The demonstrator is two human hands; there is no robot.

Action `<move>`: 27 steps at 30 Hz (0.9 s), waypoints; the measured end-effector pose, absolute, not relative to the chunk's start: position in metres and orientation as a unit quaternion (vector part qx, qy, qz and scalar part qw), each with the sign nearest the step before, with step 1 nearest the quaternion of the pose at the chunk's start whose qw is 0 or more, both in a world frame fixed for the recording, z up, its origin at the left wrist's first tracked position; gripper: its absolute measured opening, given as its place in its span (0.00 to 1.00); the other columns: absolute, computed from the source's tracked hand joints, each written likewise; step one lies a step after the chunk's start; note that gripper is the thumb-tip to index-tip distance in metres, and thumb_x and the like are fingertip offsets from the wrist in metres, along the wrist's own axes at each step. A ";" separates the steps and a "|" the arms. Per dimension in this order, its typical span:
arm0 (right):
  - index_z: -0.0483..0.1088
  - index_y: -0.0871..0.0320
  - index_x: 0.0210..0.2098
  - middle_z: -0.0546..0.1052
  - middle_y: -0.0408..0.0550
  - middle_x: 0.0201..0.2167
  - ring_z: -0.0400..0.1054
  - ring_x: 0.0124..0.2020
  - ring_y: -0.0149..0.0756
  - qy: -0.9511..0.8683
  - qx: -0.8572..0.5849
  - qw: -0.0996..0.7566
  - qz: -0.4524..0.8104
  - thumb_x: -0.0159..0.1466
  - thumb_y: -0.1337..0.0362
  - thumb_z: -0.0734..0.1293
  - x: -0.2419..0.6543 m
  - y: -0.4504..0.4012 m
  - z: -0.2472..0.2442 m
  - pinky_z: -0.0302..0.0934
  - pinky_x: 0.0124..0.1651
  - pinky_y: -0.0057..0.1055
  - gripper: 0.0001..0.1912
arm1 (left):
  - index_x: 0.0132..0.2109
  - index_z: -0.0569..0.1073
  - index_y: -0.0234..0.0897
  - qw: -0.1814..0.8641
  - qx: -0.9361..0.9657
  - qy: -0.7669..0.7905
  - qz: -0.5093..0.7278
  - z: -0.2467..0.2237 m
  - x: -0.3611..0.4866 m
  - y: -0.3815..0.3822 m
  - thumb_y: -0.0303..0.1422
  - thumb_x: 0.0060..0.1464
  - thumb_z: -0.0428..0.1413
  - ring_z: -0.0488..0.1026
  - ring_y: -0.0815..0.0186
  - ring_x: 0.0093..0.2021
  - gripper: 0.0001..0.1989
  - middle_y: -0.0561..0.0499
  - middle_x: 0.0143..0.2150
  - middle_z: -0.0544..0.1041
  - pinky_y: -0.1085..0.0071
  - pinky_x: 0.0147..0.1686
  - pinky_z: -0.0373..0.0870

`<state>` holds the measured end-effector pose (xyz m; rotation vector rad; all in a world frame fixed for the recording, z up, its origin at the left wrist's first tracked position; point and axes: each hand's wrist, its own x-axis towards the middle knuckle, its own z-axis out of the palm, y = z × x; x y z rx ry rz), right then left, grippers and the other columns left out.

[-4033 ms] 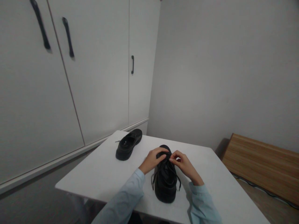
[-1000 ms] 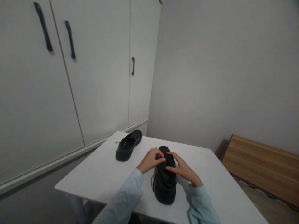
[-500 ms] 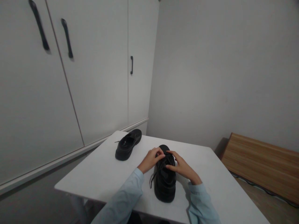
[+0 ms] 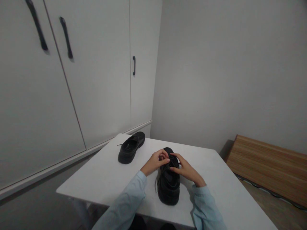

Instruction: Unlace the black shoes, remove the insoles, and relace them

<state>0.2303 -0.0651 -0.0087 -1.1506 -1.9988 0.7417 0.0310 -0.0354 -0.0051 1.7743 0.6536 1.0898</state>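
Head view: we are resting the near black shoe (image 4: 168,188) toward the near edge of the white table (image 4: 100,182), our left hand (image 4: 153,163) and right hand (image 4: 185,169) pinching its laces (image 4: 172,163). A second shoe (image 4: 130,148) is lying at the far left corner.

Looks like a home room, bedroom or hallway corner: tall white wardrobe doors (image 4: 72,80) with black bar handles (image 4: 66,37), plain grey wall right of the wardrobe, small white bench (image 4: 107,179) in front of it, low wooden bed-like platform (image 4: 268,171) far right of it
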 end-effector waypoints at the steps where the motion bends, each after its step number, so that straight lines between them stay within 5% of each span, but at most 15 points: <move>1: 0.60 0.54 0.55 0.68 0.52 0.54 0.63 0.54 0.45 -0.774 -0.442 0.351 0.289 0.55 0.60 0.70 0.230 -0.065 -0.009 0.61 0.53 0.43 0.30 | 0.35 0.67 0.34 0.472 0.719 0.257 0.440 -0.005 0.030 -0.035 0.33 0.47 0.60 0.66 0.70 0.31 0.11 0.54 0.30 0.69 0.74 0.34 0.61; 8: 0.61 0.53 0.55 0.69 0.51 0.52 0.64 0.53 0.44 -0.773 -0.442 0.357 0.284 0.54 0.59 0.70 0.231 -0.065 -0.010 0.62 0.51 0.42 0.29 | 0.35 0.64 0.35 0.506 0.682 0.242 0.469 -0.009 0.029 -0.033 0.30 0.46 0.60 0.69 0.68 0.37 0.11 0.52 0.34 0.70 0.72 0.39 0.63; 15: 0.61 0.54 0.55 0.68 0.52 0.52 0.64 0.53 0.44 -0.770 -0.446 0.352 0.290 0.55 0.60 0.70 0.229 -0.067 -0.007 0.63 0.51 0.41 0.29 | 0.32 0.61 0.35 0.558 0.636 0.216 0.488 -0.003 0.031 -0.037 0.34 0.48 0.60 0.73 0.69 0.33 0.13 0.53 0.33 0.69 0.70 0.37 0.67; 23: 0.62 0.53 0.54 0.69 0.50 0.51 0.64 0.52 0.44 -0.769 -0.444 0.357 0.289 0.54 0.60 0.70 0.229 -0.067 -0.006 0.63 0.50 0.41 0.28 | 0.32 0.65 0.34 0.500 0.640 0.259 0.523 -0.004 0.028 -0.034 0.38 0.47 0.60 0.69 0.69 0.30 0.14 0.53 0.30 0.68 0.75 0.26 0.68; 27: 0.62 0.52 0.54 0.69 0.50 0.52 0.64 0.53 0.45 -0.770 -0.444 0.359 0.285 0.54 0.60 0.70 0.229 -0.067 -0.006 0.63 0.50 0.41 0.29 | 0.32 0.67 0.34 0.449 0.658 0.278 0.537 -0.005 0.027 -0.034 0.37 0.49 0.59 0.69 0.68 0.33 0.11 0.52 0.30 0.70 0.74 0.30 0.67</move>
